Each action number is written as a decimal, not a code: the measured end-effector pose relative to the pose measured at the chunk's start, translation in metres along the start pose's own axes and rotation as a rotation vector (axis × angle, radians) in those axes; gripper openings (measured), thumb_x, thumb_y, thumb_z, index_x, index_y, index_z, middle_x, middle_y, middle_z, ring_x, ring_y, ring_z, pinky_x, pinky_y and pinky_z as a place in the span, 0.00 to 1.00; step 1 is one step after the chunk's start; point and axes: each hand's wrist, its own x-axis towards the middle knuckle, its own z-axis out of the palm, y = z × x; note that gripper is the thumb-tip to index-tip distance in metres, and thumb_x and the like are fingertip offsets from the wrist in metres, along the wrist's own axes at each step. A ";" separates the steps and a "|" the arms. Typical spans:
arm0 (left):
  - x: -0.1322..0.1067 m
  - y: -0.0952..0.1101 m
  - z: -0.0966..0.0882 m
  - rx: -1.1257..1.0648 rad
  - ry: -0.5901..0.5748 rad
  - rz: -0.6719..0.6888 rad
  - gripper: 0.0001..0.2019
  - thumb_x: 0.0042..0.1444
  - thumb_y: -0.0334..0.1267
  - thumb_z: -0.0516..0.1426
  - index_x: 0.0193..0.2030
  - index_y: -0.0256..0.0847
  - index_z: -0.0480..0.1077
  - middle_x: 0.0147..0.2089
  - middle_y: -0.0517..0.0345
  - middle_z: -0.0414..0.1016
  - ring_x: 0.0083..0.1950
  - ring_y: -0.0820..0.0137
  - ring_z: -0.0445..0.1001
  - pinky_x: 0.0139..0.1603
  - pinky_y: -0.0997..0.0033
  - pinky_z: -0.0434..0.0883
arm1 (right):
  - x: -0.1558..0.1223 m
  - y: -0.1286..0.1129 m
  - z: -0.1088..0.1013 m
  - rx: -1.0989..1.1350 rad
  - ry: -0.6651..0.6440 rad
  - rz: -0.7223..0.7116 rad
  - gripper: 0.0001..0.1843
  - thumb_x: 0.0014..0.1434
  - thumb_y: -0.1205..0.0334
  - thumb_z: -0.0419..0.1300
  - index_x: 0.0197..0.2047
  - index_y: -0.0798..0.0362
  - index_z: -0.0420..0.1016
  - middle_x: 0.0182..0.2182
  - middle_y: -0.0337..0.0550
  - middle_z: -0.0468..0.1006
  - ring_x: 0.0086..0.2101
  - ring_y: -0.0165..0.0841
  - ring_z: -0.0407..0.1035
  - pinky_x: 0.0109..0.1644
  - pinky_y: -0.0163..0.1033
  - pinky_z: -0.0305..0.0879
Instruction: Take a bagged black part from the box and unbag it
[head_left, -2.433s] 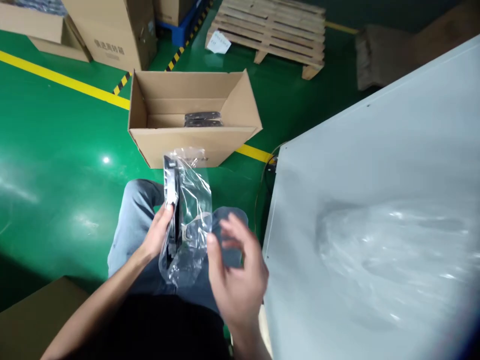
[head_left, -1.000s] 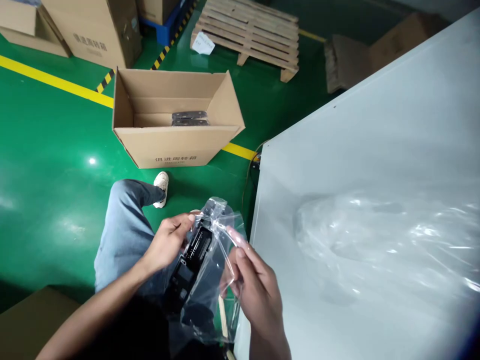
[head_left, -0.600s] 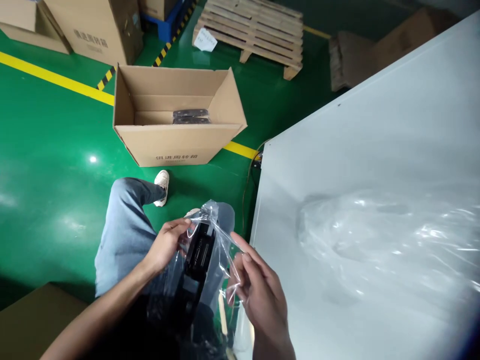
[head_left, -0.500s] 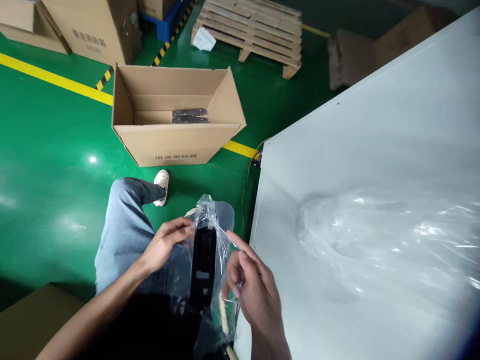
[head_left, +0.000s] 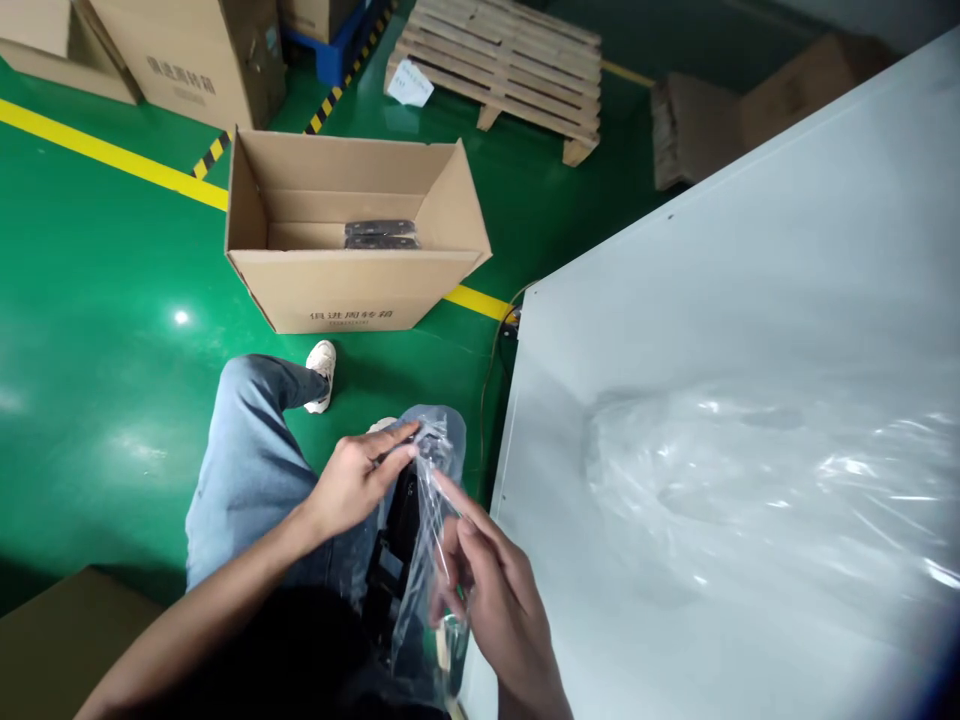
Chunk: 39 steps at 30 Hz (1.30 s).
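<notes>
A long black plastic part (head_left: 394,550) lies inside a clear plastic bag (head_left: 420,590) over my lap. My left hand (head_left: 356,478) pinches the bag near its far end, thumb and fingers closed on the film. On the bag's right side, my right hand (head_left: 487,570) has its index finger stretched along the film and its other fingers curled on the bag. Folds of film and my left fingers cover the far end of the black part.
An open cardboard box (head_left: 352,285) on the green floor holds several dark bagged parts (head_left: 380,235). At right, a white table (head_left: 600,320) carries loose clear plastic bags (head_left: 750,480). Farther off are a wooden pallet (head_left: 502,60) and more cardboard boxes (head_left: 187,60).
My left hand has moved right and onto the bag's far end, gathering the film. The black part now tilts more, and my right hand has shifted slightly left.
</notes>
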 end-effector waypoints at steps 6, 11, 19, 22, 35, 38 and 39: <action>0.002 -0.007 -0.014 -0.366 -0.199 -0.305 0.25 0.55 0.61 0.67 0.40 0.38 0.86 0.37 0.51 0.85 0.32 0.61 0.81 0.34 0.62 0.80 | -0.012 -0.008 -0.005 0.028 0.020 0.065 0.30 0.69 0.40 0.62 0.66 0.48 0.78 0.22 0.30 0.61 0.16 0.23 0.51 0.19 0.34 0.70; 0.003 -0.016 -0.005 -0.558 -0.002 -0.500 0.25 0.43 0.55 0.73 0.35 0.32 0.83 0.36 0.45 0.84 0.26 0.62 0.79 0.28 0.64 0.78 | -0.016 -0.010 0.001 0.027 0.073 0.130 0.33 0.65 0.38 0.65 0.65 0.50 0.79 0.22 0.30 0.61 0.16 0.23 0.53 0.17 0.33 0.66; 0.006 -0.040 0.001 -0.677 0.220 -0.631 0.20 0.46 0.52 0.69 0.31 0.35 0.75 0.27 0.56 0.75 0.24 0.72 0.70 0.24 0.75 0.65 | -0.015 -0.004 -0.011 0.077 0.169 0.125 0.32 0.67 0.43 0.62 0.67 0.52 0.77 0.18 0.30 0.61 0.14 0.26 0.53 0.16 0.35 0.66; 0.002 -0.044 0.005 -0.756 0.098 -0.662 0.21 0.48 0.56 0.66 0.35 0.37 0.74 0.32 0.52 0.79 0.28 0.67 0.76 0.26 0.73 0.69 | -0.007 0.007 -0.016 0.121 0.179 0.166 0.38 0.65 0.40 0.63 0.71 0.52 0.72 0.17 0.29 0.62 0.13 0.25 0.50 0.14 0.35 0.64; -0.013 -0.057 -0.014 -0.830 -0.012 -0.576 0.31 0.55 0.61 0.65 0.51 0.33 0.77 0.44 0.40 0.82 0.42 0.54 0.84 0.41 0.60 0.78 | 0.024 0.019 -0.040 0.216 0.313 0.174 0.46 0.58 0.36 0.69 0.71 0.53 0.70 0.18 0.27 0.62 0.14 0.24 0.47 0.13 0.35 0.60; -0.015 -0.058 -0.016 -0.944 -0.165 -0.422 0.33 0.47 0.49 0.75 0.58 0.39 0.77 0.51 0.43 0.82 0.50 0.54 0.82 0.50 0.59 0.77 | 0.022 0.015 -0.038 0.221 0.301 0.147 0.46 0.58 0.35 0.69 0.71 0.53 0.70 0.18 0.27 0.62 0.14 0.24 0.47 0.14 0.35 0.61; -0.015 -0.059 -0.015 -0.932 -0.165 -0.397 0.33 0.43 0.43 0.77 0.58 0.41 0.77 0.51 0.46 0.82 0.49 0.56 0.82 0.49 0.61 0.76 | 0.020 0.014 -0.037 0.214 0.296 0.139 0.45 0.58 0.35 0.68 0.71 0.52 0.71 0.19 0.27 0.62 0.14 0.24 0.47 0.14 0.36 0.61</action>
